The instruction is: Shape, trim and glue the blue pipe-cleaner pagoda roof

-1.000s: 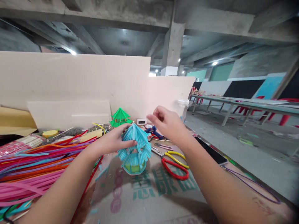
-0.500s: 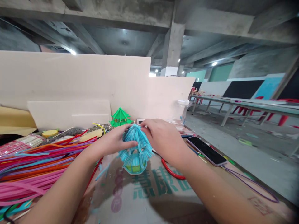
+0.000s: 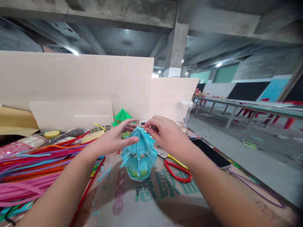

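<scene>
A blue tiered model pagoda (image 3: 139, 154) with a fringed, pipe-cleaner-like roof and a green base band stands upright on the cardboard-like work surface. At its upper left, my left hand (image 3: 118, 135) is open, the thumb across the front of the roof and the fingers spread behind. My right hand (image 3: 163, 130) is at the upper right of the roof, its fingers bent together in a pinch by the peak. What lies between those fingertips is hidden. Behind my left hand stands a green model pagoda (image 3: 122, 116), partly covered.
Scissors (image 3: 177, 170) with red and yellow handles lie right of the pagoda. Farther right are a phone (image 3: 210, 153) and its purple cord. Many coloured pipe cleaners (image 3: 47, 170) lie at left. A clear plastic jar (image 3: 186, 113) stands before the white partition (image 3: 94, 78).
My left hand has loosened from the roof, its fingers spreading and lifting. The pagoda appears slightly turned and nearer. My right hand has shifted slightly, uncovering more of the scissors.
</scene>
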{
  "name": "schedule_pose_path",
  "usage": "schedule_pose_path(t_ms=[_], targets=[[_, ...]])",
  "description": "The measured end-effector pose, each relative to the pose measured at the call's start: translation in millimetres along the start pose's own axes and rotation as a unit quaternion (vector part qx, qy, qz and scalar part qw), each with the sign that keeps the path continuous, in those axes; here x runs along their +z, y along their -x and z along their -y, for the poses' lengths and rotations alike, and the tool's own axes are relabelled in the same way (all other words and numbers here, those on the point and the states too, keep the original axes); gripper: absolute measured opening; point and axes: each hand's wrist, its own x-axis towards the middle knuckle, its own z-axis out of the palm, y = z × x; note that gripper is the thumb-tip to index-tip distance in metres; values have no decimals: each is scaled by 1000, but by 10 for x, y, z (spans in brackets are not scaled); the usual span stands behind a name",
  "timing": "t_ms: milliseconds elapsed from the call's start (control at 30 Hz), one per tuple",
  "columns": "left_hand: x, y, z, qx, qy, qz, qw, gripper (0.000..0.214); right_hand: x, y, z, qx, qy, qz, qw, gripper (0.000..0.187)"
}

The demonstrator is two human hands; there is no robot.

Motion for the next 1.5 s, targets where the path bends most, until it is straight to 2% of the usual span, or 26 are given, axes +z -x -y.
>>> schedule_pose_path(t_ms=[100,133,200,267,333,400,633,767,867,1033,1200,1333,1500], targets=[[4,-31,-94,-5,-53,-129,990,38,-7,5,21,-3,2,2,1000,11],[10,-41,-115,-11,-70,-154,985,34,-8,6,24,-3,2,2,1000,11],[31,-57,-127,-22,-76,-161,984,32,-11,7,18,-3,1,2,1000,12],[67,-75,-101,-26,-39,-138,989,34,-13,4,0,-3,1,0,1000,11],[119,-97,-57,-26,4,-125,992,43,-16,-1,-24,-1,8,-2,1000,9],[187,-118,-22,-25,17,-139,990,52,-19,-7,-43,1,18,-2,1000,8],[487,-130,-94,-23,-79,-214,973,49,-41,15,-36,-1,33,-7,999,8],[595,-131,-106,-3,-107,-233,967,53,-49,21,-25,-2,36,-8,999,8],[582,-144,-66,15,-75,-219,973,54,-49,12,-37,5,36,-8,999,8],[423,-166,44,55,51,-135,988,60,-50,2,-69,6,33,-10,999,8],[261,-161,123,33,152,-89,984,62,-53,10,-22,1,7,8,1000,8],[207,-143,135,29,179,-70,981,58,-42,15,17,-9,-10,14,1000,9],[259,-155,133,70,151,-82,983,38,-40,13,-10,0,-2,16,1000,9]])
